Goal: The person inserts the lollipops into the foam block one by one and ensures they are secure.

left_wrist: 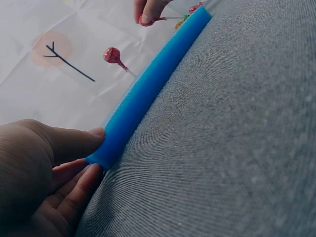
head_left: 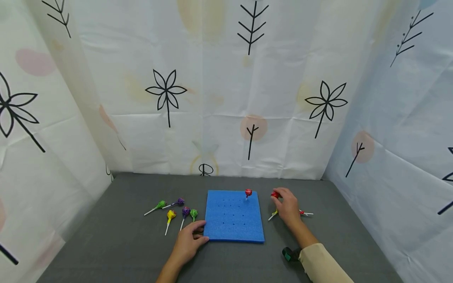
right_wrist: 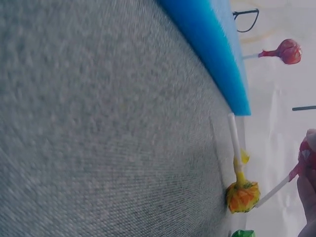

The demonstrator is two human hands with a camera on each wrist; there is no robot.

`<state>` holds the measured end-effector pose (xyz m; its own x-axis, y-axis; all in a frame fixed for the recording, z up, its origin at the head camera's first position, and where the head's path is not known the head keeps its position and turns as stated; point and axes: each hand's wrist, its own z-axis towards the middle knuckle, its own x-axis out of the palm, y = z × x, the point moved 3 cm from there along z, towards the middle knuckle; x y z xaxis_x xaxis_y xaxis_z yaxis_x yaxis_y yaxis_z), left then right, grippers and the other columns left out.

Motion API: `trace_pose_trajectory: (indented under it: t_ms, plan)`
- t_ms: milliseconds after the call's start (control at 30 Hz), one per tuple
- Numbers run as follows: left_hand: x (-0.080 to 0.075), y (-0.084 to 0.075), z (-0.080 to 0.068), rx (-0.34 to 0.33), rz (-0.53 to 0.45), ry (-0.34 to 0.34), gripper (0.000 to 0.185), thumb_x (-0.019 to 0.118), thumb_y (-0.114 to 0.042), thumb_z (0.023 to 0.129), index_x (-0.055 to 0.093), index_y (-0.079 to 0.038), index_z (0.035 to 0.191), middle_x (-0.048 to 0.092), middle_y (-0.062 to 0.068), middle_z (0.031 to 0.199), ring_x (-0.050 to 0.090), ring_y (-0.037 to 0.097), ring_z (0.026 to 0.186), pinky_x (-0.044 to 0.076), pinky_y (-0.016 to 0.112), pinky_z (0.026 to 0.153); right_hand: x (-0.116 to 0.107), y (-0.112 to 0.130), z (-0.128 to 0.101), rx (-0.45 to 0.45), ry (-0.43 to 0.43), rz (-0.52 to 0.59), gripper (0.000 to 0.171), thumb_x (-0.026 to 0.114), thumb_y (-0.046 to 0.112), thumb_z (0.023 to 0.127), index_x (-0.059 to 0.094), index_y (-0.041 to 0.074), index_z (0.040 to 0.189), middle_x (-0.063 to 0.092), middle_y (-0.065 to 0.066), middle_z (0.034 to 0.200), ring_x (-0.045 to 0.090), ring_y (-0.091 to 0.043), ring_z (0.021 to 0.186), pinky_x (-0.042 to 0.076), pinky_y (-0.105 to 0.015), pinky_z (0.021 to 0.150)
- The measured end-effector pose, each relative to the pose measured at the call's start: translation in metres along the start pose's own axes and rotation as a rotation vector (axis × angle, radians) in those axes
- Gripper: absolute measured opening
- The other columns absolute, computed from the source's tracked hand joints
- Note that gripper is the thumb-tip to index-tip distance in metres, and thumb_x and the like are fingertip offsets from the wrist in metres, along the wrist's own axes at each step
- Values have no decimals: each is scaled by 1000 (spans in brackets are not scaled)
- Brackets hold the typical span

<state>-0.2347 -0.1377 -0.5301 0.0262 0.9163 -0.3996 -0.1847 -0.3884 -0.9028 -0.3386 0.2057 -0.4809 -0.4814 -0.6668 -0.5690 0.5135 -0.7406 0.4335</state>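
A blue foam board (head_left: 233, 232) with rows of small holes lies on the table. One red lollipop (head_left: 248, 192) stands upright in its far right part. My left hand (head_left: 189, 241) holds the board's near left corner, thumb (left_wrist: 91, 143) and fingertips against its edge. To the right of the board, my right hand (head_left: 288, 206) pinches a red lollipop (head_left: 274, 194) by its wrapped head; its white stick (right_wrist: 274, 191) points away from the fingers. Below that hand lie a yellow lollipop (right_wrist: 243, 196) and another red lollipop (head_left: 302, 212), partly hidden by the hand.
Left of the board lie green (head_left: 162, 204), purple (head_left: 185, 211) and yellow (head_left: 171, 214) lollipops, sticks mostly toward me. A green-wrapped head (right_wrist: 243, 233) shows low in the right wrist view. A dark wrist strap (head_left: 291, 254) is by the right sleeve. Patterned cloth surrounds the grey table (head_left: 141, 251).
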Motion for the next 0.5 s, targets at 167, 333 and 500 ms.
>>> trace_pose_trajectory:
  t_ms: [167, 333, 500]
  plan:
    - [0, 2, 1, -3, -1, 2, 49, 79, 1, 78, 61, 4, 123, 62, 20, 114, 66, 23, 87, 55, 25, 71, -3, 6, -2, 2, -10, 12, 29, 82, 0, 75, 70, -2, 102, 67, -15, 99, 63, -29, 85, 53, -46, 74]
    - [0, 2, 1, 3, -3, -7, 48, 79, 2, 77, 61, 4, 122, 62, 20, 114, 66, 23, 87, 55, 24, 71, -4, 9, -4, 5, -32, 37, 29, 82, 1, 76, 71, -1, 102, 67, -13, 97, 64, -26, 83, 54, -43, 70]
    - [-1, 2, 2, 3, -1, -14, 48, 79, 2, 77, 62, 4, 122, 62, 20, 113, 66, 23, 86, 55, 24, 70, -5, 16, -6, -4, -68, 81, 29, 82, -1, 75, 71, -1, 102, 68, -11, 94, 64, -24, 78, 54, -41, 66]
